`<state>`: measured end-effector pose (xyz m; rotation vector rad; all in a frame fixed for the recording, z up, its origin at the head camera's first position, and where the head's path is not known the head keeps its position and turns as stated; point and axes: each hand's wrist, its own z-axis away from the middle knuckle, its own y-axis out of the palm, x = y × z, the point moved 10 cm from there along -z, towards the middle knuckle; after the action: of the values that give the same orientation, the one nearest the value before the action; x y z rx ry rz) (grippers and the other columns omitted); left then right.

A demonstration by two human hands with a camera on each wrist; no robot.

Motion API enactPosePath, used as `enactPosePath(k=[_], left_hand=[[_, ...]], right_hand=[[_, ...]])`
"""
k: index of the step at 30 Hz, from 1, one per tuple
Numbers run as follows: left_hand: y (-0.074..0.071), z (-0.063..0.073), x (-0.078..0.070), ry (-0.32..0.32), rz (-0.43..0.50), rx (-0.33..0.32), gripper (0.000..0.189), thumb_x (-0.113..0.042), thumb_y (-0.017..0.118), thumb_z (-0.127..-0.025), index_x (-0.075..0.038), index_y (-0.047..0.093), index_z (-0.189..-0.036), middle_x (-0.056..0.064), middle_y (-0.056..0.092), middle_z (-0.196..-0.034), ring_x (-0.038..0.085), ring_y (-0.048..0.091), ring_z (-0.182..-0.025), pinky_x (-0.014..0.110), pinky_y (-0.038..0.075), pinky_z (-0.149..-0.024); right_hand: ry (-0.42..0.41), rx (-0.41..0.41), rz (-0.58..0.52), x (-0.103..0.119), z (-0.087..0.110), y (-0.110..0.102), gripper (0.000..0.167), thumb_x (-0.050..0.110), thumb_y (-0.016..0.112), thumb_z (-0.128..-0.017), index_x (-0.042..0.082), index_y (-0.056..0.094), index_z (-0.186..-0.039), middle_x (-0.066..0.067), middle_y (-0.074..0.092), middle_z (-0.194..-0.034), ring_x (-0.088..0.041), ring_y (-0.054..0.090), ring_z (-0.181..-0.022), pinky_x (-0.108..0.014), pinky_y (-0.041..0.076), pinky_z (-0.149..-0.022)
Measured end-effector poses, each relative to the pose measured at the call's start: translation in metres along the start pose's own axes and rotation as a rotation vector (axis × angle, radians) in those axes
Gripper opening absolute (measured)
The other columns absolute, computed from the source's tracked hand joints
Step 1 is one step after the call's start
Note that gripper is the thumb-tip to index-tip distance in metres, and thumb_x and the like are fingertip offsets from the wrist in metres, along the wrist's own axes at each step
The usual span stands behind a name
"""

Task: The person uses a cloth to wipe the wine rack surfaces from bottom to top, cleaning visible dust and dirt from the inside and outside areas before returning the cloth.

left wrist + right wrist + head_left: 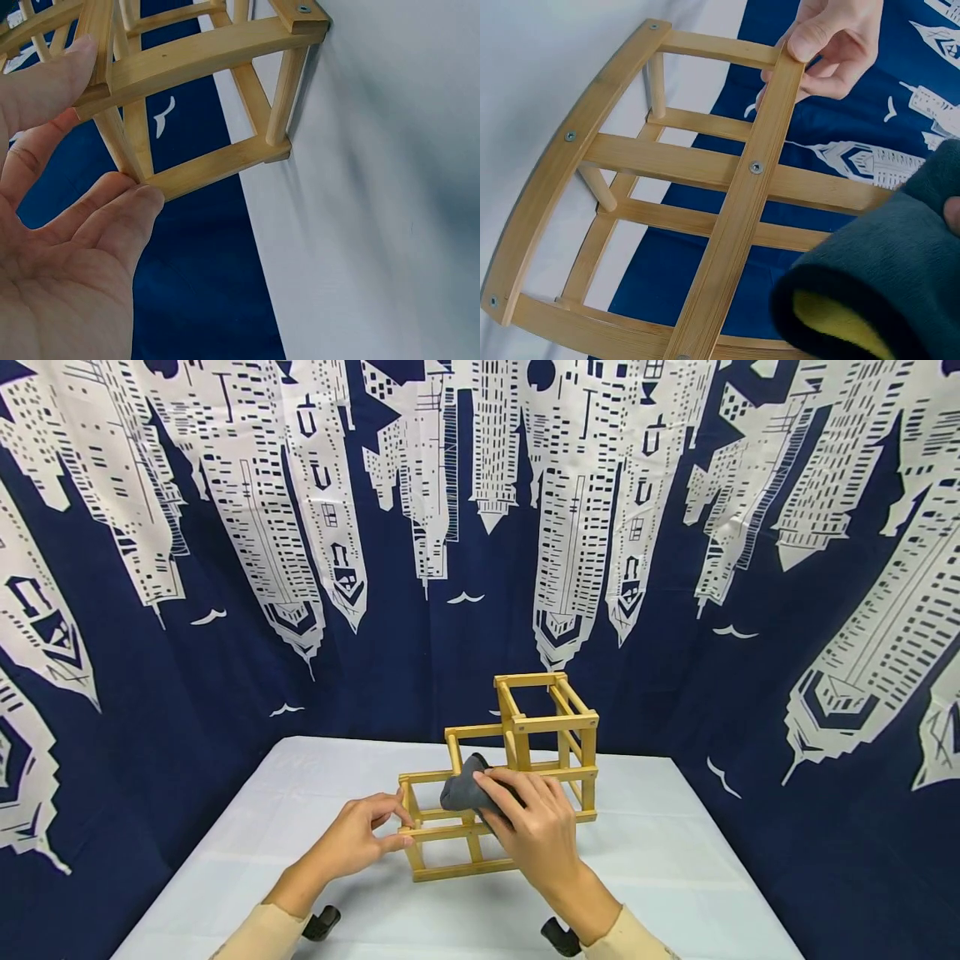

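A stepped wooden rack (557,724) of light rails and posts stands on the table, its taller section at the right. My left hand (356,835) grips the low left end. In the left wrist view, the thumb (84,64) presses the upper rail while fingertips (146,199) touch the lower corner. My right hand (536,827) holds a bunched grey-blue cloth (463,792) over the rack's middle, overlapping the front rail in the head view. Up close in the right wrist view, the cloth (877,255) has a dark edge and a yellow inner side.
The rack stands on a white-covered table (675,877). A dark blue curtain (427,685) printed with white upside-down buildings hangs behind and at both sides. Small black pieces (322,924) show beside the wrists at the near edge.
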<state>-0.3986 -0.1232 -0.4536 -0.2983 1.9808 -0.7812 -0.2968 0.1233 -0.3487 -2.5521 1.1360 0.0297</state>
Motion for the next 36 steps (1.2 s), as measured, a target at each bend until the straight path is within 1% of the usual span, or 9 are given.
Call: enactPosePath(k=[4,6,8,13,20,24,27,32,36], left_hand=[[0.0,0.002,-0.007,0.069,-0.044,-0.002,0.015,-0.016,0.094,-0.1,-0.019,0.088,-0.113,0.028,0.074,-0.153,0.056,0.063,-0.154,0.061,0.063,-0.115],[0.0,0.003,-0.011,0.111,-0.066,-0.008,0.014,-0.016,0.093,-0.1,-0.018,0.089,-0.114,0.029,0.075,-0.15,0.059,0.064,-0.151,0.063,0.064,-0.112],[0.001,0.003,-0.015,0.137,-0.08,-0.012,0.013,-0.016,0.093,-0.1,-0.017,0.088,-0.112,0.031,0.075,-0.149,0.061,0.065,-0.149,0.063,0.065,-0.11],[0.003,0.002,-0.019,0.156,-0.109,-0.021,0.013,-0.014,0.093,-0.1,-0.016,0.087,-0.111,0.029,0.077,-0.144,0.06,0.067,-0.147,0.063,0.067,-0.108],[0.002,0.001,-0.021,0.163,-0.142,-0.033,0.015,-0.013,0.094,-0.098,-0.022,0.087,-0.108,0.02,0.081,-0.136,0.058,0.069,-0.145,0.062,0.067,-0.109],[0.002,0.001,-0.017,0.154,-0.14,-0.023,0.014,-0.015,0.093,-0.099,-0.023,0.087,-0.109,0.023,0.079,-0.14,0.058,0.069,-0.146,0.063,0.066,-0.11],[0.003,0.002,-0.016,0.153,-0.138,-0.016,0.013,-0.015,0.093,-0.1,-0.022,0.087,-0.109,0.028,0.077,-0.145,0.058,0.069,-0.146,0.064,0.066,-0.109],[0.003,0.001,-0.015,0.149,-0.141,-0.019,0.013,-0.015,0.093,-0.099,-0.022,0.088,-0.109,0.028,0.077,-0.146,0.057,0.069,-0.147,0.063,0.066,-0.11],[0.002,0.001,-0.015,0.149,-0.135,-0.022,0.014,-0.014,0.093,-0.099,-0.02,0.088,-0.109,0.028,0.077,-0.146,0.058,0.068,-0.147,0.063,0.065,-0.111]], right_hand=[[0.024,0.096,0.022,-0.003,-0.001,0.014,0.06,0.023,0.109,-0.079,0.022,0.087,-0.134,-0.001,0.086,-0.123,-0.024,0.078,-0.103,-0.042,0.06,-0.086],[0.016,0.106,0.033,-0.003,-0.001,0.017,0.062,0.024,0.111,-0.076,0.022,0.088,-0.133,-0.001,0.085,-0.122,-0.023,0.077,-0.102,-0.041,0.06,-0.086],[0.004,0.101,0.048,-0.004,0.0,0.017,0.063,0.023,0.113,-0.073,0.021,0.088,-0.131,-0.001,0.086,-0.12,-0.023,0.077,-0.1,-0.041,0.06,-0.085],[0.005,0.096,0.078,-0.015,0.006,0.01,0.065,0.02,0.115,-0.069,0.021,0.089,-0.129,-0.002,0.085,-0.119,-0.025,0.078,-0.099,-0.041,0.059,-0.082],[0.006,0.1,0.076,-0.044,0.023,-0.01,0.067,0.012,0.115,-0.066,0.02,0.09,-0.127,-0.005,0.085,-0.12,-0.029,0.078,-0.102,-0.045,0.058,-0.082],[0.008,0.084,0.065,-0.059,0.033,-0.023,0.064,0.008,0.111,-0.068,0.018,0.09,-0.127,-0.008,0.085,-0.12,-0.032,0.078,-0.101,-0.048,0.057,-0.083],[0.034,0.058,0.066,-0.074,0.039,-0.036,0.064,0.003,0.109,-0.068,0.016,0.09,-0.128,-0.011,0.085,-0.119,-0.034,0.077,-0.099,-0.049,0.054,-0.08],[0.081,0.024,0.093,-0.105,0.051,-0.058,0.068,-0.004,0.107,-0.065,0.015,0.09,-0.128,-0.014,0.084,-0.118,-0.037,0.077,-0.098,-0.053,0.051,-0.08],[0.114,0.01,0.109,-0.125,0.06,-0.073,0.071,-0.007,0.106,-0.062,0.014,0.09,-0.128,-0.016,0.084,-0.118,-0.041,0.077,-0.1,-0.054,0.049,-0.084]])
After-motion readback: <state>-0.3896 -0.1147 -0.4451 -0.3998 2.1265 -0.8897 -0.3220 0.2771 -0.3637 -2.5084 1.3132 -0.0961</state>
